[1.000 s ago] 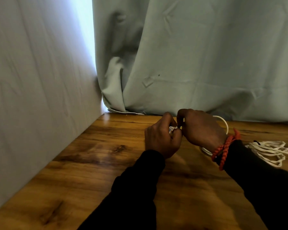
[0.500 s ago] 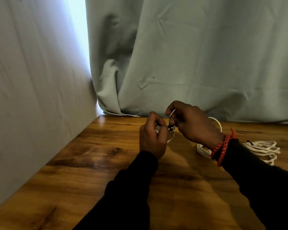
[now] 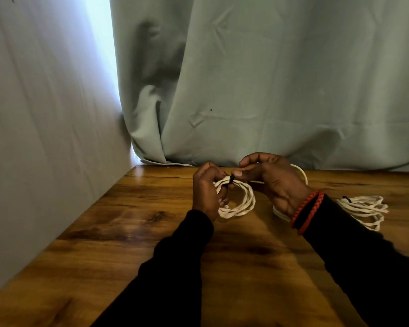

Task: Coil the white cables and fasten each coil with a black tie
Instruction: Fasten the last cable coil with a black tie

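Observation:
A coil of white cable (image 3: pixel 242 201) hangs between my hands above the wooden table (image 3: pixel 132 232). My left hand (image 3: pixel 206 192) grips the coil's left side with curled fingers. A black tie (image 3: pixel 232 178) wraps the top of the coil, and my right hand (image 3: pixel 269 180) pinches it between thumb and fingers. Behind my right hand lies another white cable (image 3: pixel 301 172), mostly hidden by the hand and wrist. At the right, a finished coil (image 3: pixel 364 208) with a black tie (image 3: pixel 346 198) rests on the table.
A pale green curtain (image 3: pixel 269 90) hangs along the table's back edge. A cloth-covered wall (image 3: pixel 45 114) closes off the left side. A red braided band (image 3: pixel 307 212) circles my right wrist.
The coil has dropped into view below my hands, and the black tie now shows wrapped round its top. My hands have drawn slightly apart.

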